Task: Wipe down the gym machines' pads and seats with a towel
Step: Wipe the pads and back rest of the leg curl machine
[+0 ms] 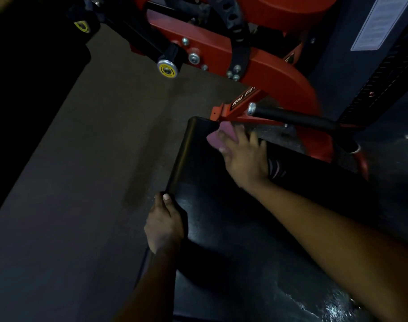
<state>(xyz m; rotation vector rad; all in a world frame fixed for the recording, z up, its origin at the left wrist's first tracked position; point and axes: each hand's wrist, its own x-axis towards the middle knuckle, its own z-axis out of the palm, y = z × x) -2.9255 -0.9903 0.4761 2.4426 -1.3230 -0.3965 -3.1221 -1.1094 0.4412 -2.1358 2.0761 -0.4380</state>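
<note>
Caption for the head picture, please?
Right hand presses pink towel on black pad; left hand grips pad's edge.

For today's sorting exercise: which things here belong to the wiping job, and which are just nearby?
In the job: towel, pad, right hand pressing the towel, left hand gripping the pad's edge.
Just nearby: red frame, black handle, yellow knob, floor.

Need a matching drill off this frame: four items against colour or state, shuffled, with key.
Items
1. towel
2. pad
3. machine frame
4. left hand

Colour or state
A. red
B. pink, under the right hand
C. grips the pad's edge
D. black

Pairs: 1-B, 2-D, 3-A, 4-C
</note>
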